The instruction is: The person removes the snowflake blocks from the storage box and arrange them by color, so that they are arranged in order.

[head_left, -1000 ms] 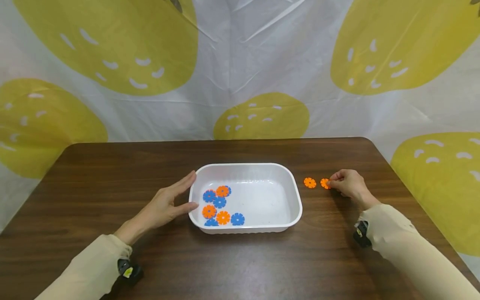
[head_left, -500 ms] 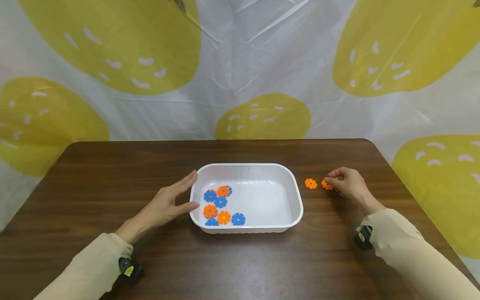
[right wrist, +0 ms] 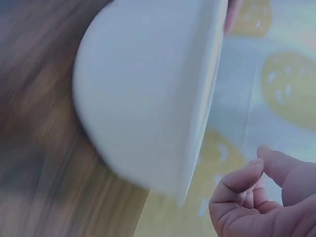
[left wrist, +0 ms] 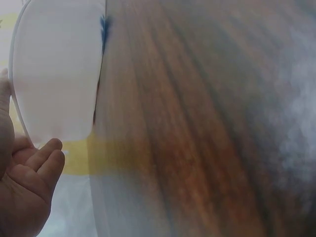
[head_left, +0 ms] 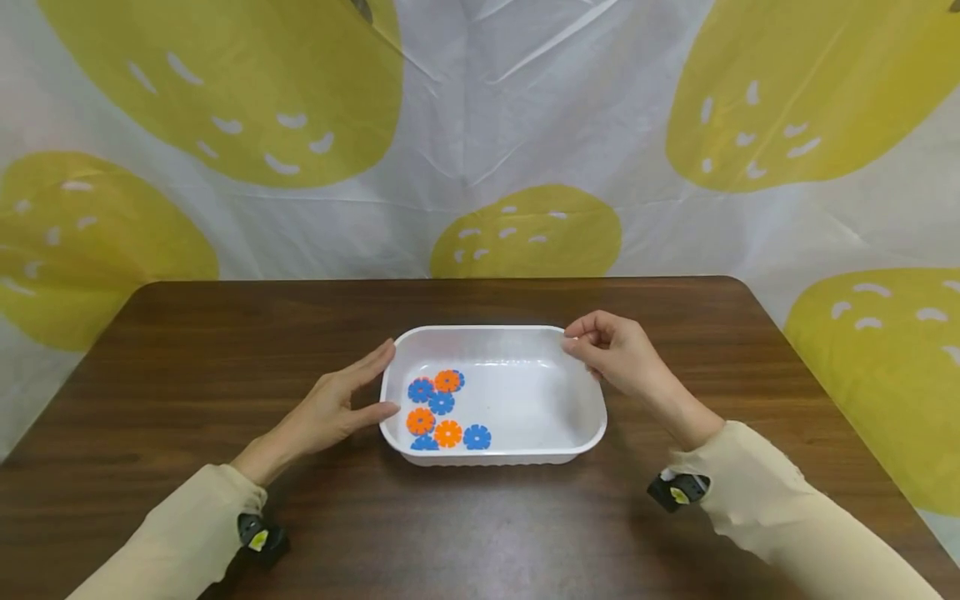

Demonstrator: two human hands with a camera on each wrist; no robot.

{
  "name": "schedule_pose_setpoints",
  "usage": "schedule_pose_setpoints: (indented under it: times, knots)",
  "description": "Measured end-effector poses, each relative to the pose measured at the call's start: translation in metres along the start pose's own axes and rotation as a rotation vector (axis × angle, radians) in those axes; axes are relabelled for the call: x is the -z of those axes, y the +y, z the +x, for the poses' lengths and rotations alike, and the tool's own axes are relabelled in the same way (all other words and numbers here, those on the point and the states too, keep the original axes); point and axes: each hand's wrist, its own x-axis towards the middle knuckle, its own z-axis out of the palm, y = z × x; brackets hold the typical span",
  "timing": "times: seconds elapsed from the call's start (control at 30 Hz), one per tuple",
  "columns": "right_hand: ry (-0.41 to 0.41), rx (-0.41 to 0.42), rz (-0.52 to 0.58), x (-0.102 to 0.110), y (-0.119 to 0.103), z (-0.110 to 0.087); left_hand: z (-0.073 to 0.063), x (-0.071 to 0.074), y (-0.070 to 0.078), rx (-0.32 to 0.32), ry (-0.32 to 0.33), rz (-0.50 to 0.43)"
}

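A white plastic tray holds several notched interlocking discs, orange ones and blue ones, gathered at its left end. My left hand rests on the tray's left end with straight, spread fingers, the thumb tip over the rim. At the back right corner my right hand hovers, thumb and index tips close together. In the right wrist view a small gap shows between its fingertips, with no disc there. The spot where two orange discs lay right of the tray is hidden behind this hand.
The tray stands on a brown wood-grain table. Behind the table hangs a whitish curtain with big yellow fruit shapes. Both wrists carry black cameras, the left camera and the right camera.
My right hand has left the second orange disc on the table and moved left to the tray's back right corner. My left hand and the tray have stayed in place.
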Motion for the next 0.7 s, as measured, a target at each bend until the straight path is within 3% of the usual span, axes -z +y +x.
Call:
schedule_pose_setpoints:
  times: [0.27, 0.7]
  knots:
    - [-0.162, -0.067, 0.066, -0.045, -0.013, 0.001, 0.001, 0.0, 0.001, 0.001, -0.002, -0.002]
    - [-0.338, -0.068, 0.007, -0.103, -0.008, 0.004, 0.001, -0.002, 0.0, -0.017, 0.008, 0.001]
